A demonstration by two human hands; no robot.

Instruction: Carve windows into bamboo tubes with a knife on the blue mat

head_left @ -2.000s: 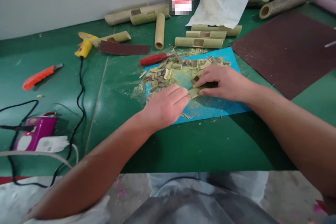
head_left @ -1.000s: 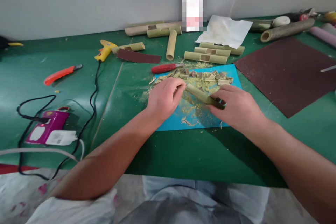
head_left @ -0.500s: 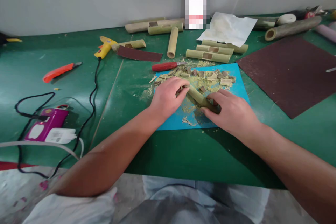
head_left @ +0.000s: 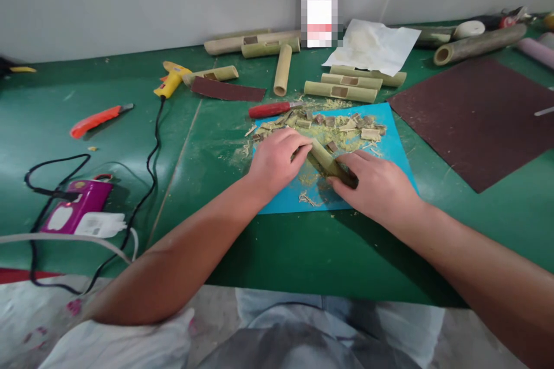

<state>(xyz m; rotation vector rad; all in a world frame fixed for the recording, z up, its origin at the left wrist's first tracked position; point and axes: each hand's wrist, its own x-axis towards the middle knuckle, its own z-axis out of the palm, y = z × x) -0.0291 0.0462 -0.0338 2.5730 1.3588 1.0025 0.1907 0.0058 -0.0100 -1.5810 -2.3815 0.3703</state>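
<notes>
Bamboo tube [head_left: 325, 158], ends gripped by your left hand [head_left: 277, 158] and right hand [head_left: 374, 184]; green table [head_left: 311, 256] separates near edge of blue sheet [head_left: 288, 200] from you.

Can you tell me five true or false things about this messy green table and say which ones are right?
1. The right hand holds a bamboo piece. True.
2. Bamboo chips lie on the blue sheet. True.
3. The red-handled tool is in the right hand. False: the red-handled tool lies at the far edge of the blue sheet.
4. The orange cutter is right of the blue sheet. False: the orange cutter lies to its left.
5. The yellow tool has a black cord. True.
</notes>
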